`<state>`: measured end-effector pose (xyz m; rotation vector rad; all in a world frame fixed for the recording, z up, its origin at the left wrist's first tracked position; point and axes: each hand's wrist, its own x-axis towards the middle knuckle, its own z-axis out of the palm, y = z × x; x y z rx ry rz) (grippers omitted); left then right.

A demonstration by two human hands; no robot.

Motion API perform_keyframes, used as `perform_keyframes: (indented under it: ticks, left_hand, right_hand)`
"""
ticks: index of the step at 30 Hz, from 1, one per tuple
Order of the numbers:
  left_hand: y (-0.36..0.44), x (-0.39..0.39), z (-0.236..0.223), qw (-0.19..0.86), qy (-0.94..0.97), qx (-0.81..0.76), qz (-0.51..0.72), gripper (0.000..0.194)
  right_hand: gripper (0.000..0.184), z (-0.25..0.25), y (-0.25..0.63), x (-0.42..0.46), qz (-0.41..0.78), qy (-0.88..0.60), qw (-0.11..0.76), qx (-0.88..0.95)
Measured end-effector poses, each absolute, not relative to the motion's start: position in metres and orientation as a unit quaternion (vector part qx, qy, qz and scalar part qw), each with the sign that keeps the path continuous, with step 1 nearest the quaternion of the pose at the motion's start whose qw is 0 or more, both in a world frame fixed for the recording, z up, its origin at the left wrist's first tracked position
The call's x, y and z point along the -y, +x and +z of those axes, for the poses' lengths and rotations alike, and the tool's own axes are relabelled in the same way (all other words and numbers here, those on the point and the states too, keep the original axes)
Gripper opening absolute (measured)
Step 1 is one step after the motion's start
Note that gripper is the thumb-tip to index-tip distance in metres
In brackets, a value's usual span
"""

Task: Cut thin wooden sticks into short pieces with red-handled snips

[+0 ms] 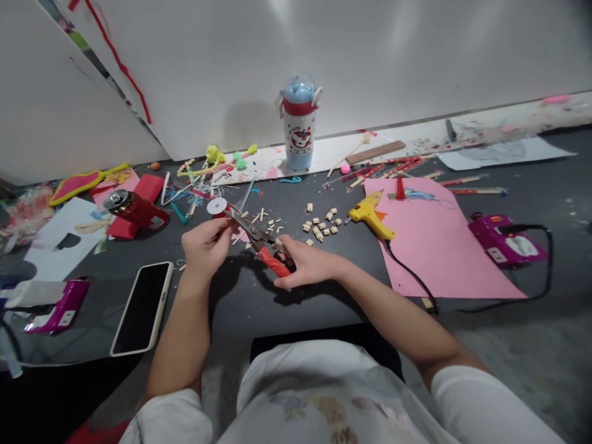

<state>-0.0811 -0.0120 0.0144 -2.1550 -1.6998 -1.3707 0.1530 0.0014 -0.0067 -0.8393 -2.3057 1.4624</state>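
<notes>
My right hand (308,262) is wrapped around red-handled pliers (274,261), whose long metal jaws point up and left. The jaw tips reach the fingertips of my left hand (208,243), which is closed in a pinch. Whatever sits between those left fingers is too small or hidden to name. Just beyond the pliers, short bits of thin wooden stick (262,214) lie scattered on the dark tabletop. Small bundles of short wooden pieces (318,233) are grouped to the right. A spool with a white round end (216,206) stands behind my left hand.
A yellow glue gun (370,213) rests at the edge of pink paper (430,246), its cord trailing toward me. At the back stands a bottle (300,129). To the left are a red can (136,209) and a phone (142,308). A purple power box (506,240) lies right.
</notes>
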Motion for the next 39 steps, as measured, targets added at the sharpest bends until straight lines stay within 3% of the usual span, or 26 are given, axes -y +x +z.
perform_keyframes:
  ticks: [15, 19, 21, 25, 27, 34, 39]
  left_hand:
    - [-0.080, 0.010, 0.009, 0.072, -0.719, 0.585, -0.369, 0.017]
    - [-0.067, 0.015, 0.015, 0.120, -0.707, 0.552, -0.425, 0.017]
    - [-0.060, 0.018, 0.016, 0.055, -0.708, 0.547, -0.442, 0.024]
    - [-0.044, 0.022, 0.011, -0.271, -0.701, 0.518, -0.409, 0.043]
    - [-0.038, 0.022, 0.005, -0.368, -0.684, 0.487, -0.400, 0.055]
    - [-0.028, 0.018, -0.008, -0.491, -0.641, 0.441, -0.391, 0.061]
    - [-0.027, 0.015, -0.013, -0.514, -0.635, 0.389, -0.425, 0.056]
  right_hand:
    - [0.052, -0.006, 0.150, -0.004, 0.528, -0.309, 0.141, 0.778]
    - [0.050, -0.006, 0.148, -0.005, 0.556, -0.340, 0.170, 0.740]
    - [0.050, -0.008, 0.148, -0.006, 0.561, -0.352, 0.199, 0.722]
    - [0.047, -0.015, 0.147, -0.007, 0.571, -0.339, 0.252, 0.704]
    - [0.046, -0.017, 0.146, -0.007, 0.577, -0.334, 0.259, 0.699]
    - [0.054, -0.016, 0.143, -0.005, 0.591, -0.292, 0.259, 0.706]
    - [0.077, -0.012, 0.144, -0.003, 0.563, -0.298, 0.254, 0.727]
